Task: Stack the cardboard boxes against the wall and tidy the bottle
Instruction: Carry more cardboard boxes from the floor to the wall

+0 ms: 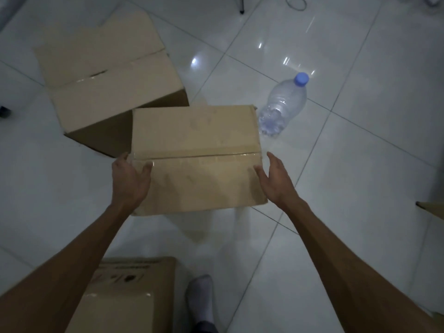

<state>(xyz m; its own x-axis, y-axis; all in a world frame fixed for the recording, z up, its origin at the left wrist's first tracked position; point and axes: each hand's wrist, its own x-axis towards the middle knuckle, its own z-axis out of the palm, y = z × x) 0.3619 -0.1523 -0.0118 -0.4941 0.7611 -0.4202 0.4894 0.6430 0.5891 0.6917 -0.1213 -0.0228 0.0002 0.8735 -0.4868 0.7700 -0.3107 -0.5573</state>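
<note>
A taped cardboard box (197, 150) sits between my hands in the middle of the view, seemingly just above the tiled floor. My left hand (131, 179) grips its left edge, thumb on top and fingers down the side. My right hand (276, 181) lies along the right edge with straight fingers and its thumb on the top face. A larger cardboard box (108, 75) stands on the floor behind it to the left. A clear plastic bottle (283, 106) with a blue cap lies on the tiles just right of the held box.
Another cardboard box (129, 292) stands at the bottom left under my left forearm, beside my socked foot (200, 299). A cardboard corner (430, 207) pokes in at the right edge. A thin furniture leg (241, 6) and a cable (296, 2) are at the top.
</note>
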